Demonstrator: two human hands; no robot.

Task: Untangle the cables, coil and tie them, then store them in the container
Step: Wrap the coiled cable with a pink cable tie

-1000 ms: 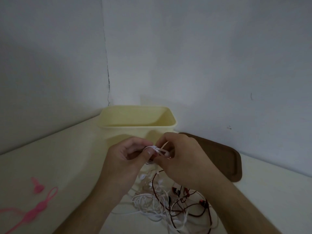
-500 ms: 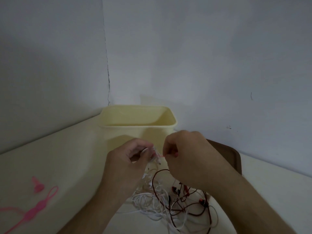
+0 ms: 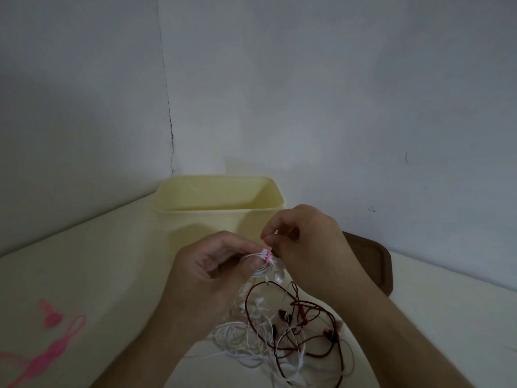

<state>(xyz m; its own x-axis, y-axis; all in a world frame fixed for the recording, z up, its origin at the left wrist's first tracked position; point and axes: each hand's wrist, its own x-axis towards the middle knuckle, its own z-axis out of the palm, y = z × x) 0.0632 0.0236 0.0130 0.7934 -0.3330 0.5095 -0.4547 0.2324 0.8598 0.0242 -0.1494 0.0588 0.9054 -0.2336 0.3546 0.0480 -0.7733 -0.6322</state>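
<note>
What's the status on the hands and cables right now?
Left hand grips white coil. Right hand pinches pink tie on it. Tangle remains; container empty.

A brown tray (image 3: 384,264) lies by the wall (image 3: 335,93).

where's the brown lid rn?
Head view, right side: the brown lid lies flat on the table against the wall, right of the yellow container, partly hidden behind the right hand.

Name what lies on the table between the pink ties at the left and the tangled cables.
In the head view, only the left forearm crosses between the pink ties and tangled cables; otherwise bare table.
</note>
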